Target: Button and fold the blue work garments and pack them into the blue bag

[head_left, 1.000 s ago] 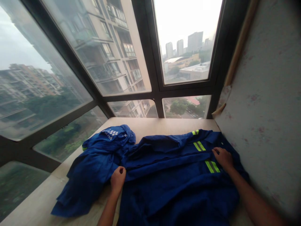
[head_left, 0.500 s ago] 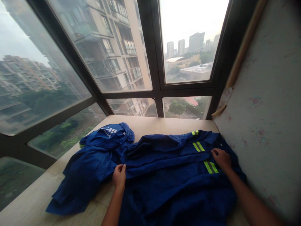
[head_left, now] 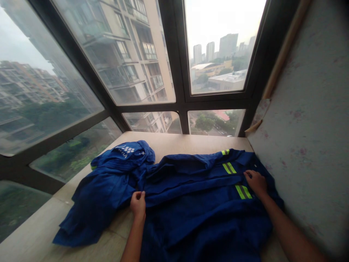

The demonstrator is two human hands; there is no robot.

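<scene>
Hardly anything has moved since the earlier frame: the view dips and slides a little, while both hands keep their places on the blue garment (head_left: 196, 209). The left hand (head_left: 138, 204) has a narrow grip, thumb and finger pinching the garment's edge beside the blue heap (head_left: 100, 193). The right hand (head_left: 255, 182) likewise pinches the long front edge, near the collar and just beyond the yellow-and-grey strips (head_left: 243, 192). The garment lies spread across the pale surface (head_left: 174, 139), its collar end towards the flowered wall (head_left: 302, 153). Against its other end sits the heap, bunched, with white dots and lettering; whether they are joined, I cannot tell. Dark window frames (head_left: 180, 72) rise behind.
</scene>
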